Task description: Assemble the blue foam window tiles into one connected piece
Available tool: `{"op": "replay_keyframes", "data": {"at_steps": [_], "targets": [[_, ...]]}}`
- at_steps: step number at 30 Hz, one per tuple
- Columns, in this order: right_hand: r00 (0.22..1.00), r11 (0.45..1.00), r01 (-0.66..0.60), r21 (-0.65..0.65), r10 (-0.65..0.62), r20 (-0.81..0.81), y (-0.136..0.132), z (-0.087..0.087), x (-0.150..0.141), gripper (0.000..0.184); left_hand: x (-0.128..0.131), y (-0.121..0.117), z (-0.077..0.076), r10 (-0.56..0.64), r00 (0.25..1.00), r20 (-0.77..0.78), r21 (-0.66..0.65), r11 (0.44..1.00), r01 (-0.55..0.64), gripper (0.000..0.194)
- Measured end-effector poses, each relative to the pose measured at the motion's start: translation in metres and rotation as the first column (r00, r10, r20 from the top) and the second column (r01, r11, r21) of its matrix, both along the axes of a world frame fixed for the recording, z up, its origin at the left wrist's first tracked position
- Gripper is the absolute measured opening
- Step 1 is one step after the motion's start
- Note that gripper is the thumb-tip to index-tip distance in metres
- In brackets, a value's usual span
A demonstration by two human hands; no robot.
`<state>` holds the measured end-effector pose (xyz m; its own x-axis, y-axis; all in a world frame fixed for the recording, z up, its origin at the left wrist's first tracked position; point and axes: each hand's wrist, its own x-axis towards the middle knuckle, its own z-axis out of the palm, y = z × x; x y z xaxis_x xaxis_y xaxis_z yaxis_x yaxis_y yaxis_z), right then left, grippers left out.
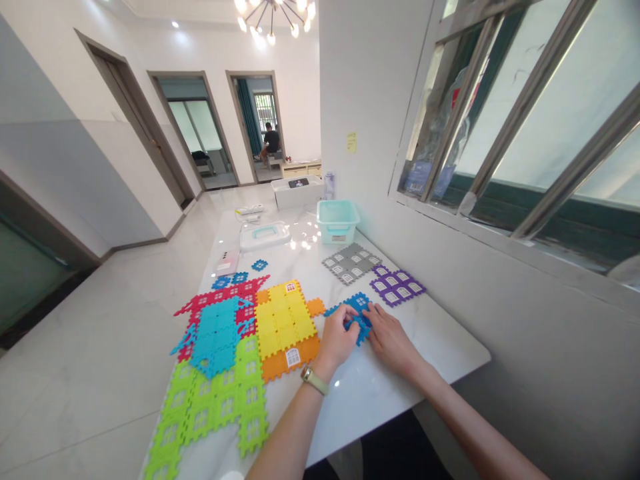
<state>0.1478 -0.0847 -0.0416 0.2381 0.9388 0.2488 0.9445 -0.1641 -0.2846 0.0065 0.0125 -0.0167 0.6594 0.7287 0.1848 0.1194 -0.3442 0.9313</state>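
**Fingers [381,308] of both hands meet over dark blue interlocking tiles [361,300]**

Left-hand [336,339] fingers curl over the tiles from the left, thumb bent in toward them; whether they truly pinch an edge cannot be told. Right-hand [393,340] fingers lie fairly straight and close together along the right side, and any grip there is hidden too.

Beneath everything stretches a glossy white table [455,337]. Its near left part carries the broad sheet of lime green window tiles [215,417]. Just beyond and to the right of that sheet sit yellow tiles [283,320] with orange tiles [275,368] showing around their edges; to the left of the yellow, light blue tiles [215,333] overlap red tiles [206,298]. Toward the far end stand a white box [297,195] and a mint basket [337,230], with a white lid [250,237] to the basket's left. Nearer, on the right, lie grey window tiles [345,257] and, beside them, purple window tiles [397,287].

Smaller still is the dark blue group, right under and between the fingers, showing on their far side and in the near gap between the hands. Neither hand is nearer, since both touch it; its long axis is too covered to judge, and this left-against-right placement looks like the relation that matters. Smallest, three loose blue tiles [259,265] lie well off to the far left.
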Motion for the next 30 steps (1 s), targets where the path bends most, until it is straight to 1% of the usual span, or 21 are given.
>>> {"op": "replay_keyframes", "data": {"at_steps": [3, 4, 6, 7, 9, 10, 12, 13, 15, 17, 18, 19, 21, 23, 25, 28, 30], "targets": [[0.995, 0.999, -0.032, -0.019, 0.030, -0.093, 0.009, 0.016, 0.006, 0.036, 0.000, 0.002, 0.000, 0.017, 1.000, 0.008, 0.001, 1.000, -0.017, 0.018], [0.991, 1.000, -0.029, 0.009, 0.030, -0.133, 0.010, 0.024, 0.006, 0.033, 0.000, 0.003, 0.000, 0.023, 1.000, 0.009, 0.003, 1.000, -0.023, 0.018], [0.967, 0.994, 0.012, 0.108, 0.016, -0.254, 0.008, 0.038, 0.002, 0.031, 0.001, 0.004, 0.000, 0.036, 0.999, 0.010, 0.005, 0.999, -0.036, 0.017], [0.941, 0.988, 0.032, 0.148, 0.019, -0.337, 0.006, 0.044, -0.002, 0.031, 0.001, 0.004, 0.000, 0.040, 0.999, 0.010, 0.004, 0.999, -0.040, 0.016], [0.856, 0.985, 0.038, 0.168, 0.055, -0.514, 0.002, 0.051, -0.011, 0.030, 0.001, 0.004, 0.001, 0.040, 0.999, 0.007, 0.005, 0.999, -0.040, 0.014], [0.804, 0.987, 0.025, 0.159, 0.075, -0.590, 0.001, 0.051, -0.015, 0.029, 0.000, 0.004, 0.002, 0.036, 0.999, 0.003, 0.005, 0.999, -0.036, 0.013], [0.712, 0.989, 0.002, 0.147, 0.102, -0.695, -0.002, 0.046, -0.018, 0.027, -0.002, 0.003, 0.005, 0.016, 1.000, -0.010, 0.015, 1.000, -0.016, 0.013], [0.679, 0.988, 0.013, 0.152, 0.103, -0.727, -0.003, 0.042, -0.017, 0.027, -0.003, 0.002, 0.006, 0.004, 1.000, -0.029, 0.053, 0.999, -0.003, 0.014], [0.644, 0.983, 0.069, 0.167, 0.084, -0.760, -0.007, 0.031, -0.009, 0.028, -0.007, 0.000, 0.009, -0.009, 0.995, -0.099, 0.193, 0.981, 0.028, 0.023], [0.657, 0.975, 0.144, 0.167, 0.032, -0.753, -0.014, 0.023, 0.006, 0.028, -0.009, -0.001, 0.009, -0.005, 0.979, -0.203, 0.346, 0.935, 0.076, 0.033], [0.683, 0.969, 0.187, 0.158, -0.013, -0.730, -0.018, 0.020, 0.014, 0.027, -0.009, -0.002, 0.008, 0.000, 0.966, -0.257, 0.394, 0.913, 0.105, 0.036], [0.722, 0.964, 0.223, 0.148, -0.062, -0.689, -0.023, 0.017, 0.023, 0.027, -0.010, -0.003, 0.007, -0.001, 0.952, -0.306, 0.416, 0.899, 0.135, 0.037], [0.821, 0.956, 0.255, 0.145, -0.135, -0.555, -0.032, 0.014, 0.037, 0.027, -0.010, -0.005, 0.005, -0.009, 0.921, -0.389, 0.434, 0.880, 0.191, 0.035], [0.906, 0.957, 0.228, 0.177, -0.142, -0.400, -0.041, 0.012, 0.046, 0.029, -0.011, -0.008, 0.004, 0.000, 0.897, -0.443, 0.451, 0.865, 0.222, 0.035], [0.951, 0.969, 0.158, 0.192, -0.097, -0.293, -0.047, 0.010, 0.050, 0.035, -0.011, -0.011, 0.006, 0.022, 0.885, -0.464, 0.476, 0.849, 0.228, 0.036], [0.971, 0.987, 0.055, 0.149, -0.018, -0.239, -0.053, 0.011, 0.049, 0.037, -0.013, -0.016, 0.013, 0.056, 0.876, -0.478, 0.515, 0.826, 0.228, 0.033], [0.971, 0.990, 0.030, 0.135, 0.003, -0.239, -0.054, 0.013, 0.047, 0.034, -0.014, -0.017, 0.018, 0.073, 0.866, -0.495, 0.533, 0.812, 0.236, 0.028]]}}
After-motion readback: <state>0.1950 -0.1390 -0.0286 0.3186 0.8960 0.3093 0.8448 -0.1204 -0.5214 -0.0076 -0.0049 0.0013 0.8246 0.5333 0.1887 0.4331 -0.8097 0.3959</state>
